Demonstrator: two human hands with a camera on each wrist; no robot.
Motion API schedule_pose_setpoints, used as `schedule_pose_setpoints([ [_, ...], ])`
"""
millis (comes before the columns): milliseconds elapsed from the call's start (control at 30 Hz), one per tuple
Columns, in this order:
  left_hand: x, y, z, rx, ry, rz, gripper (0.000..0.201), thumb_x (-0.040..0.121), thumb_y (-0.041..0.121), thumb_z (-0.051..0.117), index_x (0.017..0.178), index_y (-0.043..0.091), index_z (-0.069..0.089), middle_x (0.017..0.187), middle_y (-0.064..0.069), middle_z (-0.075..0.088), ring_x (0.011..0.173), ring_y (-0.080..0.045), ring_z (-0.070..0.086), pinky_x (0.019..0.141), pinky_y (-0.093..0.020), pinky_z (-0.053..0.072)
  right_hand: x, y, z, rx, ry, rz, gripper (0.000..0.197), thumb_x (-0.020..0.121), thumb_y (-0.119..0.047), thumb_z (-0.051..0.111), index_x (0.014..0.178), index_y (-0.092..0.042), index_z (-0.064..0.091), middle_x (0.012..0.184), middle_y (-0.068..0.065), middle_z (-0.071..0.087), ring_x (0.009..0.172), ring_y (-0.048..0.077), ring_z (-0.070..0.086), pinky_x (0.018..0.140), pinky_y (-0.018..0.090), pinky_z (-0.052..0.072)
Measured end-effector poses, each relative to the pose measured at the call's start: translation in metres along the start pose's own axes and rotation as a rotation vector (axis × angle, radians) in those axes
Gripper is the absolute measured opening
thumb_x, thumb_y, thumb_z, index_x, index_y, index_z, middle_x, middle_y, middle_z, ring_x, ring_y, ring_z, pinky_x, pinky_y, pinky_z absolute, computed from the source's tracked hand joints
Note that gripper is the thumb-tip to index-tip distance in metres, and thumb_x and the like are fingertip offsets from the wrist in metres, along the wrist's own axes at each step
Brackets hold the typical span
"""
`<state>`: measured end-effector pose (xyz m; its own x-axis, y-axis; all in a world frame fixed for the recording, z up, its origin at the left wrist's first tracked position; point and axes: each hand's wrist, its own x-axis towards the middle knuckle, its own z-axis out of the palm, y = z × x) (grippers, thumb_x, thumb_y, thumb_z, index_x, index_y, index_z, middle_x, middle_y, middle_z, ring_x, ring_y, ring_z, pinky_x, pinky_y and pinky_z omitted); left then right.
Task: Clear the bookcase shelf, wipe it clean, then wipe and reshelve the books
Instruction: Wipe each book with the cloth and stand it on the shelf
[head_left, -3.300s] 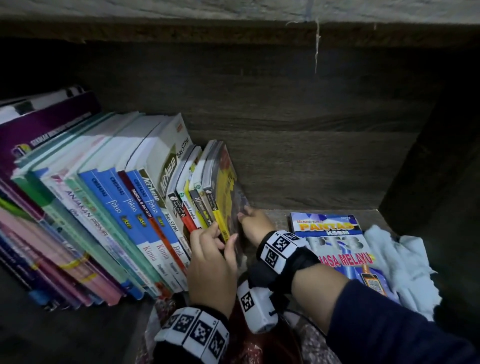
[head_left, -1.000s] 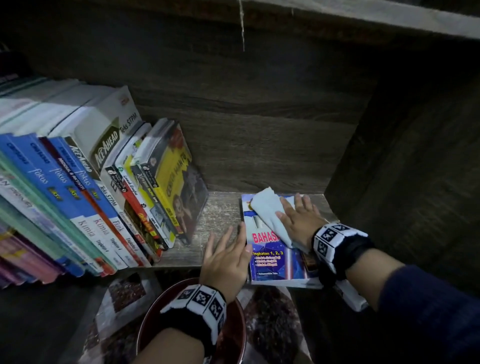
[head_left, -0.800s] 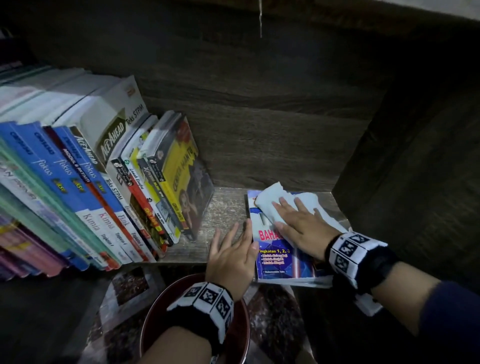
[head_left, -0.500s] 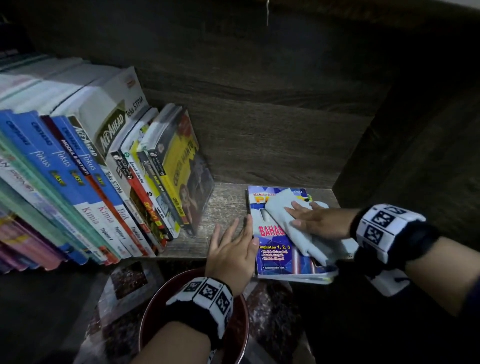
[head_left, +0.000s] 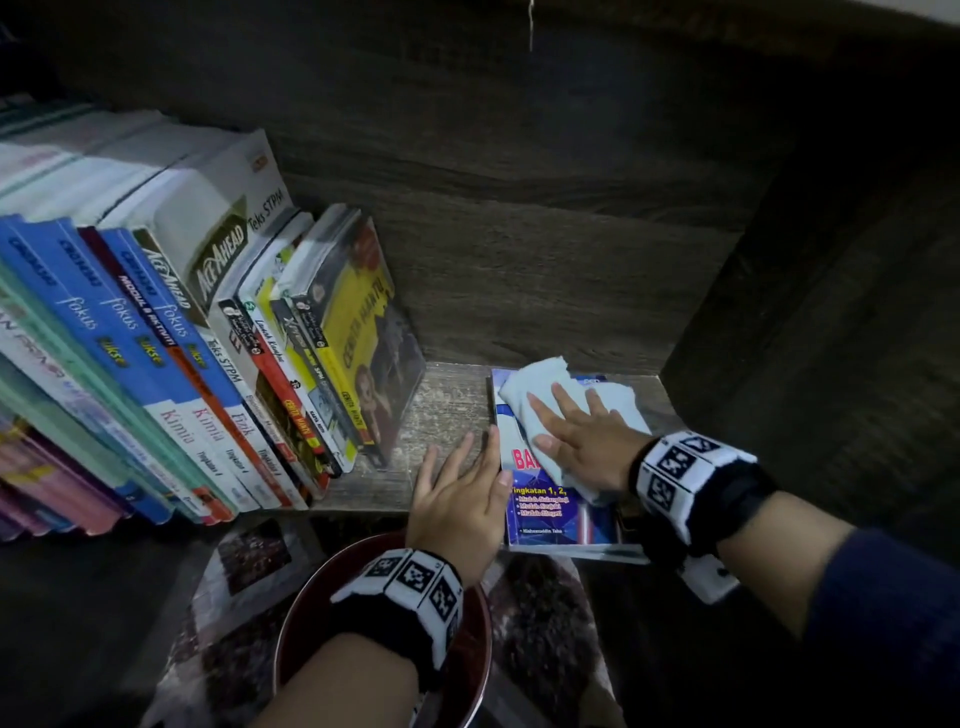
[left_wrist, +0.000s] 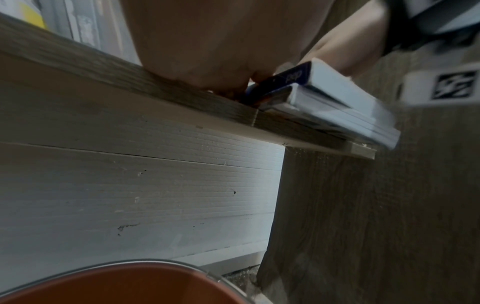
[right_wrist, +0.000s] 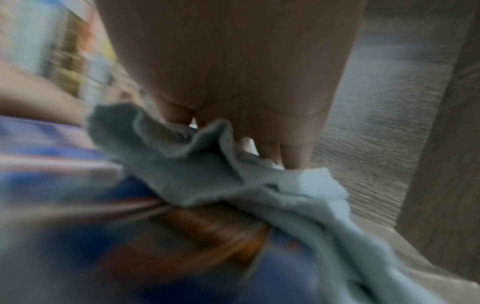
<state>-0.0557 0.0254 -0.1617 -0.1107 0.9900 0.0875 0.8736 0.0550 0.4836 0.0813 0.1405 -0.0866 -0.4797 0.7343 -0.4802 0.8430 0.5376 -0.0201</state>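
One blue book (head_left: 558, 512) lies flat on the wooden shelf (head_left: 449, 402), right of centre in the head view, its near edge jutting past the shelf's front lip; the left-wrist view shows more flat books stacked under it. A pale blue cloth (head_left: 540, 387) is spread over the upper half of its cover. The right hand (head_left: 584, 441) lies on the cloth with fingers straight and fanned apart, pressing it down onto the cover, the grip spread and curled round nothing. The left hand (head_left: 460, 496) rests flat on the shelf just beside the book's left edge, fingers straight and slightly apart, its thumb side touching that edge.

The shelf is dark grey-brown wood grain, with a back panel (head_left: 519, 234) of the same finish and a side wall (head_left: 831, 312) closing it at the right of the frame. The scene is dim.

To the left, a row of leaning books (head_left: 171, 332) fills the shelf from the left border toward the middle, all tilted to the left, spines facing out; the last in the row is a yellow-covered book (head_left: 363, 332). A strip of bare shelf separates this row from the flat book.

Below the shelf, at lower centre, a dark red bowl (head_left: 296, 623) sits under the left forearm, on a patterned mat (head_left: 244, 566).
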Motion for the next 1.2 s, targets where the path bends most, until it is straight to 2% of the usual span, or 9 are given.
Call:
schedule_pose_setpoints([
  [200,0.000,0.004,0.001,0.039,0.008,-0.019,0.080,0.076,0.051,-0.027,0.152,0.029,-0.011,0.157,0.024,0.012,0.144,0.005,-0.010,0.111,-0.025,-0.023,-0.041,-0.009,0.017,0.101,-0.013,-0.053,0.053,0.102,-0.049,0.013,0.150,-0.043,-0.008,0.160,-0.005,-0.018,0.146,0.031,-0.018,0.117,0.049,-0.003],
  [400,0.001,0.006,-0.001,0.028,-0.040,-0.058,0.052,0.102,0.038,-0.004,0.152,0.029,-0.014,0.158,0.023,0.009,0.144,0.005,-0.012,0.116,-0.030,-0.019,-0.072,-0.009,0.040,-0.006,-0.004,-0.087,0.055,0.103,-0.040,0.016,0.151,-0.036,-0.010,0.160,-0.001,-0.017,0.146,0.034,-0.015,0.118,0.048,0.002],
  [533,0.001,0.005,0.001,0.034,-0.040,-0.049,0.066,0.088,0.045,-0.017,0.153,0.030,-0.011,0.157,0.025,0.008,0.143,0.006,-0.011,0.115,-0.029,-0.020,-0.088,0.013,0.050,-0.178,0.033,-0.129,0.077,0.080,-0.063,-0.018,0.151,-0.034,-0.012,0.161,0.001,-0.012,0.148,0.033,-0.007,0.120,0.044,0.005],
  [600,0.001,0.005,0.000,0.018,-0.055,-0.048,0.056,0.095,0.043,-0.012,0.150,0.031,-0.016,0.157,0.024,0.008,0.143,0.006,-0.011,0.115,-0.029,-0.020,-0.087,0.024,0.047,-0.245,0.024,-0.064,0.091,0.068,-0.064,-0.029,0.152,-0.032,-0.011,0.161,0.003,-0.011,0.148,0.031,-0.004,0.119,0.043,0.002],
  [700,0.000,0.007,-0.004,0.004,-0.058,-0.049,0.048,0.103,0.039,-0.001,0.147,0.031,-0.019,0.157,0.024,0.009,0.143,0.006,-0.011,0.115,-0.029,-0.020,-0.070,0.036,0.037,-0.232,0.041,0.068,0.066,0.094,-0.054,-0.005,0.153,-0.026,-0.007,0.162,0.007,-0.007,0.149,0.030,-0.002,0.118,0.045,-0.001],
  [767,0.000,0.007,-0.005,0.003,-0.058,-0.050,0.050,0.103,0.038,0.000,0.150,0.030,-0.016,0.158,0.023,0.010,0.144,0.005,-0.011,0.114,-0.028,-0.021,-0.049,0.042,0.027,-0.201,0.069,0.121,0.059,0.101,-0.043,0.011,0.154,-0.022,-0.005,0.161,0.010,-0.005,0.149,0.027,-0.001,0.118,0.045,0.000],
  [967,-0.001,0.006,-0.005,0.008,-0.061,-0.048,0.052,0.103,0.037,0.003,0.153,0.028,-0.010,0.158,0.021,0.012,0.145,0.003,-0.008,0.117,-0.030,-0.017,-0.010,0.023,0.011,-0.120,0.090,0.020,0.059,0.103,-0.040,0.015,0.153,-0.021,-0.011,0.160,0.012,-0.014,0.148,0.027,-0.008,0.118,0.044,0.002],
  [1133,-0.002,0.006,-0.005,0.019,-0.048,-0.053,0.053,0.103,0.037,0.002,0.154,0.027,-0.009,0.159,0.021,0.011,0.145,0.004,-0.008,0.116,-0.028,-0.018,-0.057,0.003,0.034,-0.156,0.093,-0.148,0.061,0.101,-0.043,0.017,0.154,-0.021,-0.006,0.160,0.011,-0.011,0.149,0.026,-0.007,0.119,0.041,0.004],
  [1200,-0.002,0.006,-0.005,0.009,-0.051,-0.058,0.052,0.103,0.036,0.004,0.153,0.027,-0.009,0.159,0.021,0.012,0.145,0.004,-0.008,0.116,-0.029,-0.017,-0.080,0.006,0.044,-0.181,0.120,-0.201,0.073,0.087,-0.051,0.005,0.154,-0.023,0.002,0.162,0.009,-0.004,0.149,0.024,-0.001,0.119,0.037,0.006],
])
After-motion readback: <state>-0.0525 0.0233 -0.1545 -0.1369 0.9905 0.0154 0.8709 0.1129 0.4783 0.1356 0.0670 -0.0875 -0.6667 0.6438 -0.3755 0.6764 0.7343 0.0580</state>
